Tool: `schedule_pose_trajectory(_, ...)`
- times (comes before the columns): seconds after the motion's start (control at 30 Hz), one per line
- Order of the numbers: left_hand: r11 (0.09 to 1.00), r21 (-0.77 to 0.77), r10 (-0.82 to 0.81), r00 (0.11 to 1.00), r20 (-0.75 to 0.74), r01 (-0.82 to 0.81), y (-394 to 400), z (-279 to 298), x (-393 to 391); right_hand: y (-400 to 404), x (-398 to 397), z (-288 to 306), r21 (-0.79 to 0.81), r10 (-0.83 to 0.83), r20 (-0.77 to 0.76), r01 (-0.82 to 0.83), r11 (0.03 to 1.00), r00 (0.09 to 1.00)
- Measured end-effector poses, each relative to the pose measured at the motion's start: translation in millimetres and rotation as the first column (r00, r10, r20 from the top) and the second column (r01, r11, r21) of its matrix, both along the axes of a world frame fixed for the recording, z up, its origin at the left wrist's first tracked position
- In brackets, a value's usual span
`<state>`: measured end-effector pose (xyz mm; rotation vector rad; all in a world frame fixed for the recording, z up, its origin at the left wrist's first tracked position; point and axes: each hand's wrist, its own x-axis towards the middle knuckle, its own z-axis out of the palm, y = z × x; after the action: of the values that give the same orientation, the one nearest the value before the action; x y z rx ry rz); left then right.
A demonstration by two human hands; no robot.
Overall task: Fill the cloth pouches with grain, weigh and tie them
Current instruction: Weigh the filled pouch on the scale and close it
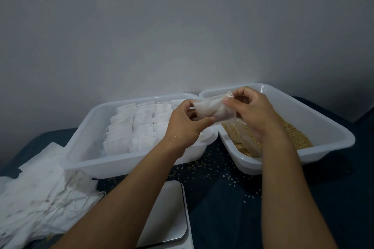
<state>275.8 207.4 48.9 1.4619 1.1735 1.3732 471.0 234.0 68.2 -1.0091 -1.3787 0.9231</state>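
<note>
A small white cloth pouch [212,109] is held up between both hands, above the gap between two white tubs. My left hand [185,125] pinches its lower left edge. My right hand [251,113] pinches the gathered end at the upper right. Brown grain [293,133] lies in the right tub [323,127]. The left tub [81,147] holds several rows of filled white pouches [129,127]. A flat white scale [168,214] lies near the front, partly under my left forearm.
A pile of empty flat white pouches [40,198] with loose strings covers the left of the dark cloth-covered table [222,208]. Spilled grains [202,168] are scattered between the tubs and the scale. A grey wall stands right behind the tubs.
</note>
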Motion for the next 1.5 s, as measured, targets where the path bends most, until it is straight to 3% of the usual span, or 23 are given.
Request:
schedule_pose_trajectory(0.67, 0.999, 0.035, 0.021, 0.999, -0.048, -0.020, 5, 17, 14, 6, 11, -8, -0.110, -0.076, 0.036, 0.079, 0.991, 0.997)
schedule_pose_trajectory(0.87, 0.999, 0.014, 0.030, 1.000, -0.008, -0.030, 1, 12, 8, 0, 8, 0, -0.031, -0.071, 0.060, 0.073, 0.997, 0.996)
schedule_pose_trajectory(1.07, 1.000, -0.004, -0.014, 0.999, -0.032, 0.014, -25, -5, -9, -18, -13, 20, 0.185, 0.029, 0.181, -0.063, 0.981, 0.983)
schedule_pose_trajectory(1.23, 1.000, -0.016, -0.023, 0.988, -0.154, 0.021, -57, -21, -32, -39, -45, 35, 0.189, 0.164, 0.480, -0.284, 0.940, 0.862)
schedule_pose_trajectory(1.37, 0.998, -0.051, -0.027, 0.998, -0.060, 0.024, -83, -33, -56, -53, -67, 35, 0.089, 0.257, 0.640, -0.402, 0.911, 0.724)
schedule_pose_trajectory(1.5, 0.997, -0.071, -0.009, 0.996, 0.086, 0.015, -104, -39, -79, -63, -79, 25, 0.010, 0.317, 0.686, -0.445, 0.896, 0.655)
